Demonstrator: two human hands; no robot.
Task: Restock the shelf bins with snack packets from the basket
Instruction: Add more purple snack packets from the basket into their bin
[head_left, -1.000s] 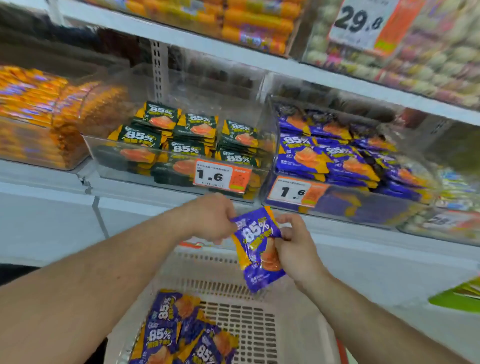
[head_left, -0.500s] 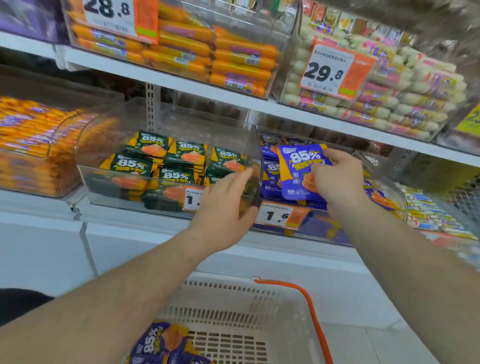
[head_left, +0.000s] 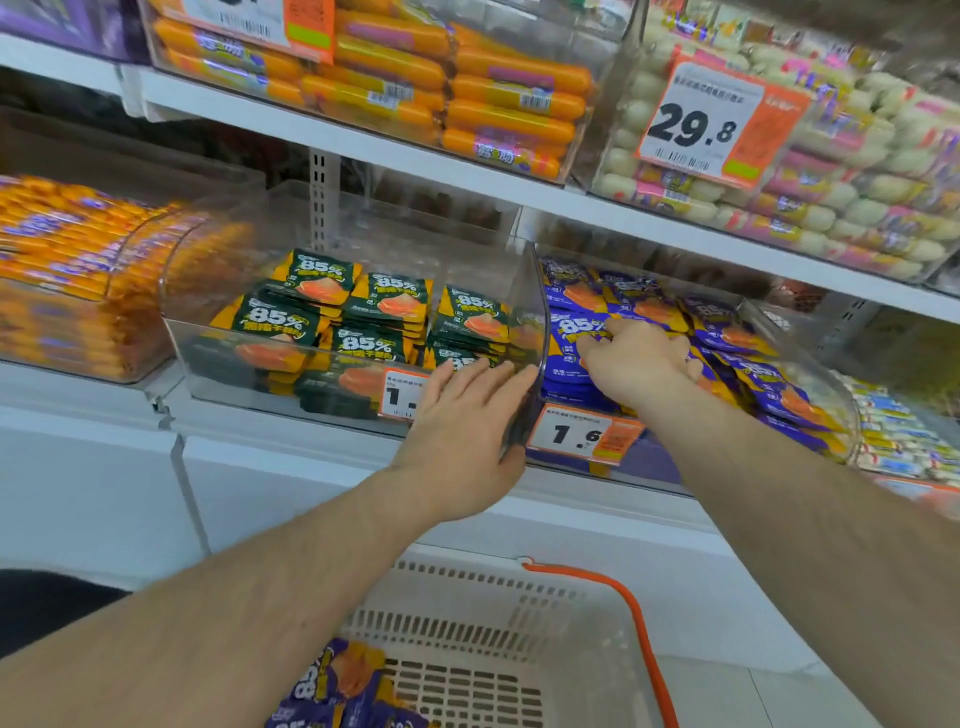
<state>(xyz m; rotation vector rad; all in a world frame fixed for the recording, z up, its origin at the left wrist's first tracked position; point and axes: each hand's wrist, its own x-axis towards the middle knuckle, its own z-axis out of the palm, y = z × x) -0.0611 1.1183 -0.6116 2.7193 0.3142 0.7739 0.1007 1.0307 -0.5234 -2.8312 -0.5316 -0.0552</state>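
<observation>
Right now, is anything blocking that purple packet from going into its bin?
Nothing visible does. The right hand already presses the purple packet onto the stack inside the open-topped purple-packet bin. The left hand rests on the neighbouring green-packet bin, outside the path.

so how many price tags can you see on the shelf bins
4: one cut off at the top left, the 29.8 tag upper right, one on the green packet bin partly behind the left hand, and the 1.6 tag.

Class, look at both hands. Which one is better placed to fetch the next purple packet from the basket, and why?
Probably the left hand: it lies open on the clear bin's front corner, holding nothing. The right hand is busy on a purple packet inside the purple bin.
</observation>
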